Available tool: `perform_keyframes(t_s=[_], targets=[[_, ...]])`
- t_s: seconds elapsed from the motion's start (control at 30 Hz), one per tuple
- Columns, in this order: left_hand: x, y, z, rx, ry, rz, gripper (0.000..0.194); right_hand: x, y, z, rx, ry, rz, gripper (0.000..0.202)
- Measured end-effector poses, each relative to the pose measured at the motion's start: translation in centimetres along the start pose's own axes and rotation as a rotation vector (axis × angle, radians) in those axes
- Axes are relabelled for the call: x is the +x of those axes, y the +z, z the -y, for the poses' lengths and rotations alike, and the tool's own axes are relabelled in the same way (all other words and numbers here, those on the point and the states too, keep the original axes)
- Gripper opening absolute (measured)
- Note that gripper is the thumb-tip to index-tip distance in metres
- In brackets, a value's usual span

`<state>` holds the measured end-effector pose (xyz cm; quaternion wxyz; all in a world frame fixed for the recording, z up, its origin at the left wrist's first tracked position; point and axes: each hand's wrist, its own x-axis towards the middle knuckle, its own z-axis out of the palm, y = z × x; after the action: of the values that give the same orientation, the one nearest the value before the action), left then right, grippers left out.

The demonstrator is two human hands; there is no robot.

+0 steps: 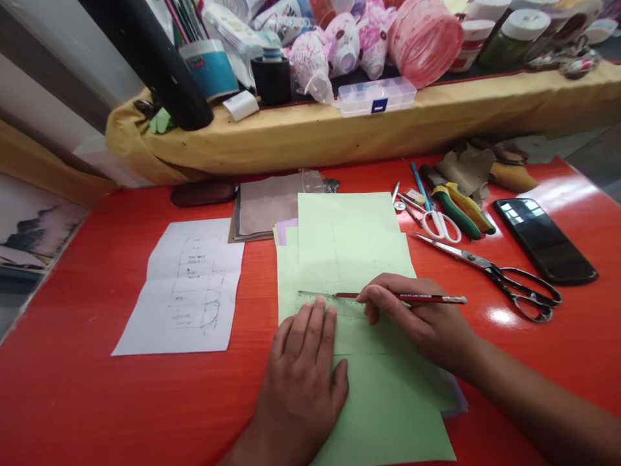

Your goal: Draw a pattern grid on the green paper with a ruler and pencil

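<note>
My right hand [407, 307] grips a red and black pencil [429, 298], its tip on a pale green sheet of paper [359, 213]. Flat on the same sheet, with fingers stretched out, my left hand [308, 366] presses down. A clear ruler [315, 294] lies under its fingertips, along the pencil's tip; the ruler's far end is partly hidden by my right hand. Faint pencil lines cross the green sheet, and more sheets lie beneath it. To the left is a creased white paper [194, 285] with a hand-drawn pattern and small writing.
Right of the sheets lie large scissors [490, 265], white-handled scissors [441, 226], pliers [460, 207] and a black phone [546, 239]. Brown leather pieces [272, 204] and a dark case [202, 193] sit behind. A cloth-covered ledge [339, 139] holds jars, a plastic box [377, 97] and craft items.
</note>
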<state>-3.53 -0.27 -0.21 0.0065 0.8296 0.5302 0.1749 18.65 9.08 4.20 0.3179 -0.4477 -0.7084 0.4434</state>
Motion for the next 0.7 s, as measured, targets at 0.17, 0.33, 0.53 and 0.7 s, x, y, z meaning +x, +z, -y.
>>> perform_keyframes(t_s=[0.17,0.33,0.53,0.7], targets=[[0.0,0.0,0.0,-0.003,-0.005,0.013,0.054,-0.6,-0.3,-0.4,0.026,0.012,-0.037,0.037],[-0.1,0.1,-0.1,-0.007,-0.005,-0.002,0.053,-0.8,-0.6,-0.3,0.027,0.034,-0.033,0.036],[-0.1,0.1,-0.1,0.005,-0.002,0.013,0.056,-0.9,-0.9,-0.1,0.025,0.047,-0.026,0.037],[-0.2,0.0,0.0,0.01,-0.001,0.003,0.058,-1.4,-1.0,-0.6,0.092,0.061,-0.105,0.04]])
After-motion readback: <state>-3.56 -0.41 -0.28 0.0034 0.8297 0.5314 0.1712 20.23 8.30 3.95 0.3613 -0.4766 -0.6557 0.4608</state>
